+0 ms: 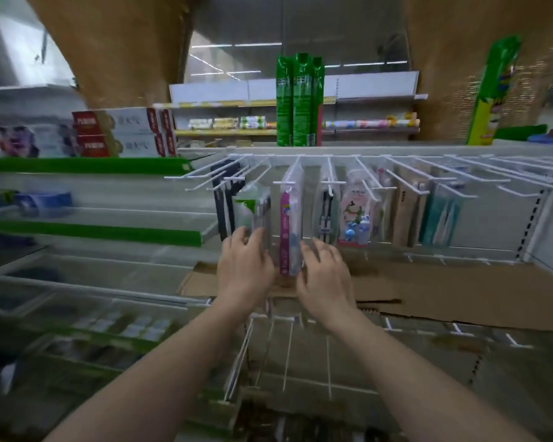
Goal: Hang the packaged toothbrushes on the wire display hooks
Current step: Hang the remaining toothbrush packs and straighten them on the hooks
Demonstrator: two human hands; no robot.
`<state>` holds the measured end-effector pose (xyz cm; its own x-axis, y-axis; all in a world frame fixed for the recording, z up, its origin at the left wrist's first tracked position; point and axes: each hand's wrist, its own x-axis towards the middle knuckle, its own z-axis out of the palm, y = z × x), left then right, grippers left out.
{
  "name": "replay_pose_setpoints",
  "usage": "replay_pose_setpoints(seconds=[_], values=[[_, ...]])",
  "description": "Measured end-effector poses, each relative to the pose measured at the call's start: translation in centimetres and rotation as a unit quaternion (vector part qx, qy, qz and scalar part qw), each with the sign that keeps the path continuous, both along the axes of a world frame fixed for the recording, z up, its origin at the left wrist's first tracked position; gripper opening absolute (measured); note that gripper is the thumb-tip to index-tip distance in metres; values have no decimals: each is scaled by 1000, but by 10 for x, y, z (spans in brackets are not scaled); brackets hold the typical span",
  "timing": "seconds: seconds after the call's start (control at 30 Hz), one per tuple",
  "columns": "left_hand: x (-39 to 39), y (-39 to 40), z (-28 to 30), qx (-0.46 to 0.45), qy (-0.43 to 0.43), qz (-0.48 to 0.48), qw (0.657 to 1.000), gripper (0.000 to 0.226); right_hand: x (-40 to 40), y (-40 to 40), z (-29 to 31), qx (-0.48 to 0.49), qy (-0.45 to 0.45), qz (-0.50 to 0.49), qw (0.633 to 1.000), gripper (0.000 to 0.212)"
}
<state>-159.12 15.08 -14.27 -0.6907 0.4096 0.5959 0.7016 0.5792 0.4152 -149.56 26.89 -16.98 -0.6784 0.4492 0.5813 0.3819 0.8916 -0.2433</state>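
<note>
left shelves (77, 218) blurred; pink toothbrush pack (288, 231) foot hidden behind hands.

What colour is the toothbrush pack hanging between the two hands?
The hanging toothbrush pack is bright pink-magenta along its edge, with clear plastic; the head view shows it.

White wire hooks (300, 173) jut forward in a tight row, hung packs crowding the middle. A pink toothbrush pack (288, 231) hangs between both hands. The far-left hooks (205, 173) and far-right hooks (505, 173) stand bare, with open room beneath them above the cardboard sheet (460, 291).
</note>
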Motion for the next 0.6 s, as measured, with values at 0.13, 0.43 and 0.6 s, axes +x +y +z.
replay_pose_setpoints(seconds=[0.13, 0.43, 0.6], values=[[-21, -7, 8, -47, 25, -12, 998, 69, -21, -10, 8, -3, 21, -9, 1000, 58], [-69, 13, -2, -53, 16, -97, 994, 75, -63, -13, 23, 19, 62, -52, 997, 67], [-91, 23, -13, 16, 66, -135, 989, 71, -85, -6, 21, 36, 88, -66, 993, 72]])
